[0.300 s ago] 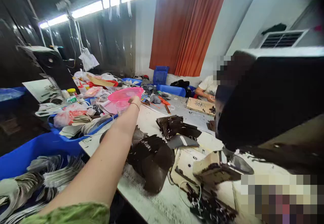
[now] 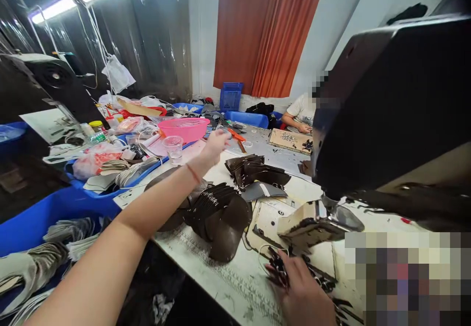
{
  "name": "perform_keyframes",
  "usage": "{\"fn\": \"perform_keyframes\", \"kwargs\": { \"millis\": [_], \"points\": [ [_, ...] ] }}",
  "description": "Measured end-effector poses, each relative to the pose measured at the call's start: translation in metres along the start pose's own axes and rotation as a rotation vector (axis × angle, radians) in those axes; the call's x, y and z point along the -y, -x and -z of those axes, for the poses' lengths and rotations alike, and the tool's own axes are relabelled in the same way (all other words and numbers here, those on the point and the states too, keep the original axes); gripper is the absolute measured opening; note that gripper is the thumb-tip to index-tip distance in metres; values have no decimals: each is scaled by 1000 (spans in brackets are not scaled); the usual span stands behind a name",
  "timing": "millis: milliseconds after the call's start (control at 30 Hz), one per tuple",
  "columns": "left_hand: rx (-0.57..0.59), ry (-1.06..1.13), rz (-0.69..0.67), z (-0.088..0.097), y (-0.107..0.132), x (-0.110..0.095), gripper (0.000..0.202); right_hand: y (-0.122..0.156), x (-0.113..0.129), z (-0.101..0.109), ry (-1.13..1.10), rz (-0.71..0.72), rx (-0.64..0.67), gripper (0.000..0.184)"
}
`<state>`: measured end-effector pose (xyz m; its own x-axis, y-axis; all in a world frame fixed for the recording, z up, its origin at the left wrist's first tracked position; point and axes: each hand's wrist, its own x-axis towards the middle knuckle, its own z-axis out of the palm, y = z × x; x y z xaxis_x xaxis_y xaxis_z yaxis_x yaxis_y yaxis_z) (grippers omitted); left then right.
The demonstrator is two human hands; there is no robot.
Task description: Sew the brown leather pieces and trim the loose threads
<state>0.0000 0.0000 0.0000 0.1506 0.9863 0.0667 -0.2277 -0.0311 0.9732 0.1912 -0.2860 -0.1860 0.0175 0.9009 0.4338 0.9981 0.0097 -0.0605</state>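
My left hand (image 2: 217, 145) reaches out over the table, its fingers apart and loosely bent, slightly blurred. I make out nothing in it. Left of it are a pink plastic basket (image 2: 184, 129) and a clear plastic cup (image 2: 173, 150). Below that forearm lie dark brown leather-like pieces (image 2: 230, 223), fanned in a stack, with another brown stack (image 2: 253, 171) beyond. My right hand (image 2: 300, 286) is down at the front of the table, its fingers closed on small black pieces (image 2: 277, 267) from a pile beside a thin pale ring. Their exact kind is unclear.
A sewing machine's dark head (image 2: 390, 120) looms at the right, above its metal-topped arm (image 2: 320, 223). Blue bins (image 2: 55, 208) with stacked pale pieces stand at the left. Across the table a co-worker's hand (image 2: 303, 128) is near a board (image 2: 289, 139) bearing small bits.
My left hand has drawn away from the pink basket and cup, moving right. My right hand has come into view at the black pieces. The view has shifted a little.
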Motion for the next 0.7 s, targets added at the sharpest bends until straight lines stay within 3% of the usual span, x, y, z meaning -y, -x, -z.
{"fn": "perform_keyframes", "kwargs": {
  "millis": [100, 233, 333, 433, 533, 600, 700],
  "points": [
    [156, -41, 56, -3, 67, 19, 27, -12, 7, 2, 86, -130, 143, 36],
    [575, -188, 96, 5, 155, 58, 15, -4, -12, 9, -282, -368, 101, 29],
    [636, -502, 29, -2, 195, 92, 11, 1, -27, 14, -447, -493, 33, 23],
    [674, -759, -82, -22, 215, 124, 18, 4, -34, 16, -481, -561, -33, 35],
    [792, -1018, -163, -41, 222, 143, 20, 12, -38, 15, -471, -560, -79, 31],
    [853, -1116, -200, -47, 221, 144, 12, 18, -37, 15, -443, -525, -110, 26],
    [903, -1133, -276, -54, 213, 128, 13, 22, -30, 19, -410, -433, -193, 28]
  ]
}}
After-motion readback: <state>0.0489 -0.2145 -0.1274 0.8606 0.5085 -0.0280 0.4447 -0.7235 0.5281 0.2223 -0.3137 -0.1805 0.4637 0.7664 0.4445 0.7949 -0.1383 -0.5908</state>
